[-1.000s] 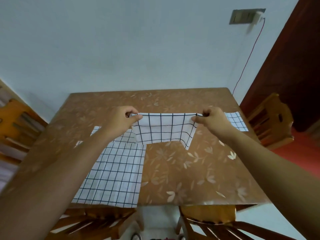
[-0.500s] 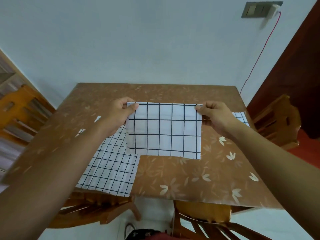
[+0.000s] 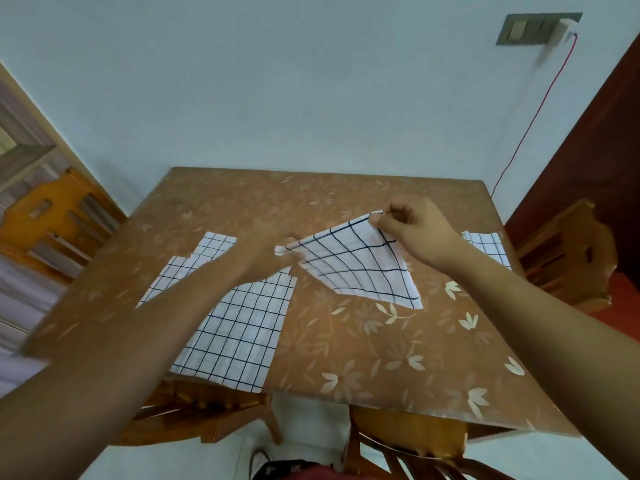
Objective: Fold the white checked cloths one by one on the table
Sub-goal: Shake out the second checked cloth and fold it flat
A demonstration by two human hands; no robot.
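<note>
A white checked cloth (image 3: pixel 356 265), folded, hangs slanted just above the brown flowered table (image 3: pixel 363 358). My right hand (image 3: pixel 419 233) pinches its upper corner, raised over the table's right half. My left hand (image 3: pixel 266 251) is blurred by motion; it sits lower, at the cloth's left corner, and seems to grip it. The cloth's upper edge runs straight between the two hands, and its lower corner points down to the right, close to the tabletop.
Unfolded white checked cloths (image 3: pixel 239 327) lie flat on the table's left side, partly under my left forearm. Another checked cloth (image 3: pixel 488 245) lies at the right edge. Wooden chairs stand at the left (image 3: pixel 45 216), right (image 3: pixel 568 258) and near side (image 3: pixel 408 441).
The cloth went from hanging level and square between both hands to a slant. My left hand dropped and moved right; my right hand stayed higher. The view shifted a little.
</note>
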